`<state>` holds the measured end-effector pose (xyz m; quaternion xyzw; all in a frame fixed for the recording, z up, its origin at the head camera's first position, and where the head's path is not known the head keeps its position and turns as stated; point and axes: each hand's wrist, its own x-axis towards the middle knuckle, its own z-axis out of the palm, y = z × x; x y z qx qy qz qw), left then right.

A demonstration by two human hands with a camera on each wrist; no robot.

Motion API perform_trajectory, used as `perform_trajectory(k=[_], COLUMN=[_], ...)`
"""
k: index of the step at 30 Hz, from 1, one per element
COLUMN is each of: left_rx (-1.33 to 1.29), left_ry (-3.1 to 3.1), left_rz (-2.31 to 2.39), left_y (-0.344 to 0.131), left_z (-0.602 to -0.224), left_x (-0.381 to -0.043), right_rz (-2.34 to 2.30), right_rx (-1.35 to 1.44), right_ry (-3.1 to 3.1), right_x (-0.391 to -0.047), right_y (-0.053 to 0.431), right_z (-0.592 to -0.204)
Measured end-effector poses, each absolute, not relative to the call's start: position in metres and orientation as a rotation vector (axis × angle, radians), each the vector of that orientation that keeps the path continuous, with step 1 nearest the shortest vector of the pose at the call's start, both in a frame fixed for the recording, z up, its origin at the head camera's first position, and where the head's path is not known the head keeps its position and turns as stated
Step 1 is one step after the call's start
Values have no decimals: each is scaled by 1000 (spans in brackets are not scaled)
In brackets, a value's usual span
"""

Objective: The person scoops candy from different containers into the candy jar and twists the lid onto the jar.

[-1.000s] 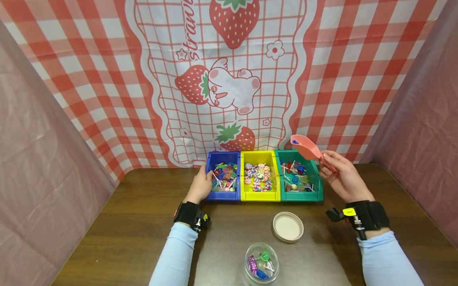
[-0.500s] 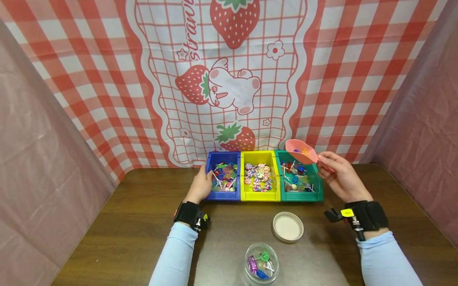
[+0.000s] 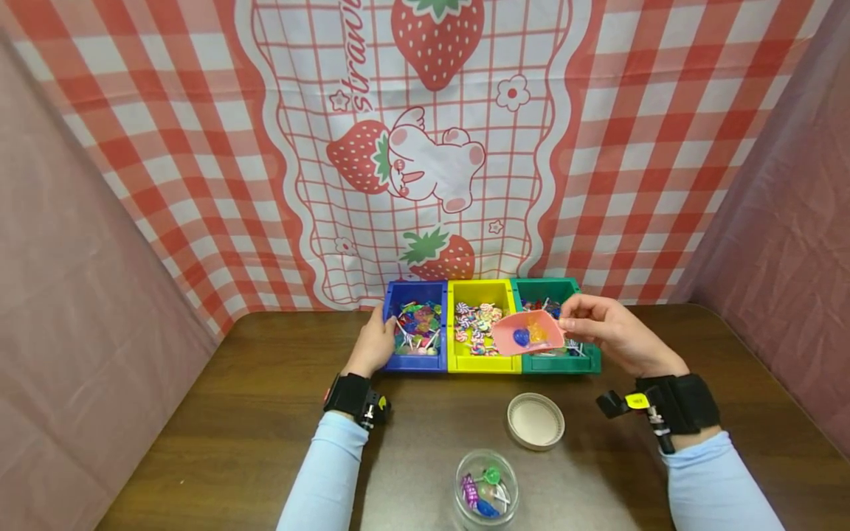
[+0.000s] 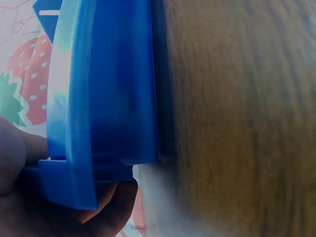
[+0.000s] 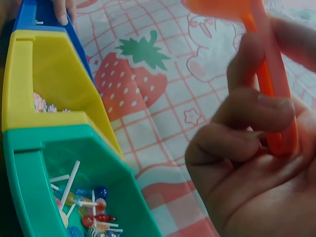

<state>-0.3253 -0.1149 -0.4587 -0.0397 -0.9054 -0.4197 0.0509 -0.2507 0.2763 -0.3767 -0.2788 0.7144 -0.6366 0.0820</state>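
My right hand grips the handle of a pink scoop, its fingers curled round it in the right wrist view. In the scoop lie a blue candy and a yellow-orange candy. The scoop hangs over the border of the yellow bin and the green bin, hiding part of both. My left hand grips the outer side wall of the blue bin, thumb over its edge; in the left wrist view fingers curl round the bin's wall. All three bins hold small candies and lollipops.
A glass jar with several candies stands at the table's near side. Behind it and to the right lies a pale round lid. A red-and-white checked cloth with strawberries hangs behind the bins.
My right hand has brought the scoop left and nearer, from above the green bin's far right to between the yellow and green bins. The scoop's opening now faces up more. My left hand stays put.
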Motion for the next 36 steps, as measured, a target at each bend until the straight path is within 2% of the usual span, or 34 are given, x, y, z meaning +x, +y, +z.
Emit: perform_trajectory(k=[7, 19, 36], left_rx=[-118, -127, -121], left_ry=[-2752, -2756, -2760], left_rz=[-1273, -1250, -1262], left_y=[-114, -115, -115], left_z=[-459, -458, -458], left_x=[-325, -325, -324], right_rz=[-1653, -1352, -1123], right_rx=[-1042, -1236, -1115], right_ry=[2145, 2046, 2216], right_x=[-245, -235, -222], right_y=[266, 239, 219], right_z=[-370, -366, -365])
